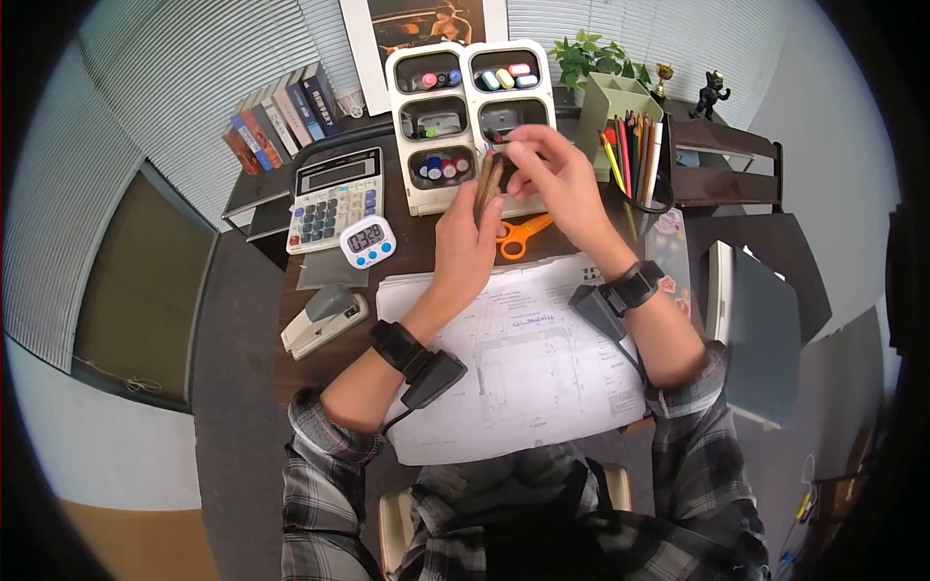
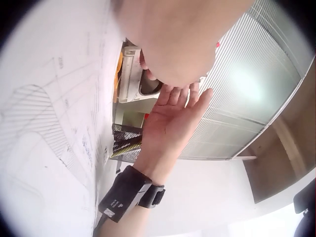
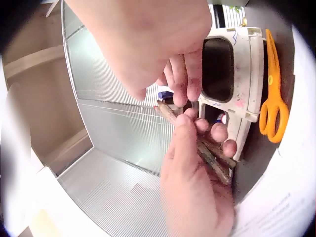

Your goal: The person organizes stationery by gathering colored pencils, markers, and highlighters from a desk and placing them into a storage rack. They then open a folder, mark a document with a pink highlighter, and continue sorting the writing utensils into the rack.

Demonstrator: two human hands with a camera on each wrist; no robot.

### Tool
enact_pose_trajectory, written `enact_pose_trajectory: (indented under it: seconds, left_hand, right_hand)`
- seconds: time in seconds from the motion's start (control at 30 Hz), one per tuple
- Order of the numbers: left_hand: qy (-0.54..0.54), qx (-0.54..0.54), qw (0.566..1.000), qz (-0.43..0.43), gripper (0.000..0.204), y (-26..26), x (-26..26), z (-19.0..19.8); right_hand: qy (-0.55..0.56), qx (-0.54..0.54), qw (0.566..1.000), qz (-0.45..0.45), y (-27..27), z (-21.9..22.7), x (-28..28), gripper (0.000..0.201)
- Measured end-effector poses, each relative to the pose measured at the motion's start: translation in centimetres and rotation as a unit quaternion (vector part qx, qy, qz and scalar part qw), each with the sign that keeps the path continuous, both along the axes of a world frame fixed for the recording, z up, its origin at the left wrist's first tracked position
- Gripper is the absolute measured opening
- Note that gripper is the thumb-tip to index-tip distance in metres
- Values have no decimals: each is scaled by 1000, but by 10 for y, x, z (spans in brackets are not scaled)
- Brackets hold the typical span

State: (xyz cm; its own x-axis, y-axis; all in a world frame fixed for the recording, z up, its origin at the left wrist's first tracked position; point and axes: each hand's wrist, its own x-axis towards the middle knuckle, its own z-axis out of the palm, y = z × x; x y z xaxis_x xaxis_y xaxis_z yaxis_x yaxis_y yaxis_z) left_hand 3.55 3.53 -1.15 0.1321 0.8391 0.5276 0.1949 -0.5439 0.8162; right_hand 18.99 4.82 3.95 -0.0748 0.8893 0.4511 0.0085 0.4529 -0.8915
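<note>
Pencils [image 1: 487, 189], a small brown bundle of them, stand nearly upright in the left hand [image 1: 465, 247], whose fingers [image 3: 217, 133] curl round the lower half, in front of the white organizer [image 1: 473, 121] at the back of the worktop [image 1: 426, 242]. The right hand [image 1: 552, 179] meets the bundle's top end, its fingers [image 3: 182, 79] bent and pinching at the tips of the sticks; from the right wrist view the grip looks light, thumb hidden. Orange scissors [image 1: 521, 235] lie just beside the organizer, on the dark surface above the drawing sheets [image 1: 523, 358].

To handle this well, I would judge that the left hand should keep the bundle snug and steady so nothing slides out below, while the right hand works one stick at a time, drawing it straight along its length rather than sideways, clear of the organizer's compartments.
</note>
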Motion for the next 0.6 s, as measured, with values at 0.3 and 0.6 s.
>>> enact_pose_trajectory:
  seconds: [0.3,0.6]
  left_hand:
    - [-75,-82,994,2,22,3,0,-4]
    - [-76,-82,994,3,22,4,1,-6]
  right_hand:
    - [-321,180,920,-135,4,-18,-4,29]
    - [-359,196,903,-129,8,-21,-2,50]
